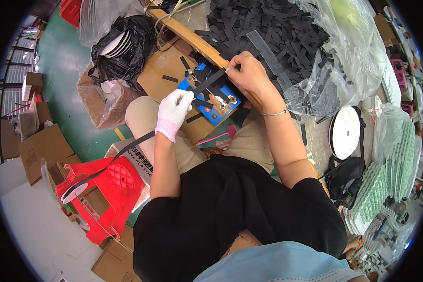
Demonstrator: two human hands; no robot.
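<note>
Head view: the black strap runs over the blue tool, near the wooden edge of the tabletop. The left hand has its grip pinched tight on it; the right hand pinches it too, by that edge. If either grip got loose, the strap might slip or twist. It trails back to a reel at the red stool; a stuck reel could tug it crooked.

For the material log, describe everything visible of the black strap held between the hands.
The black strap is a flat, matte, fabric-like band, held straight at a slant over the blue jig by the gloved left hand and bare right hand; contact there is unclear. Past the left hand, it seemingly continues down to a white reel at the red stool.
</note>
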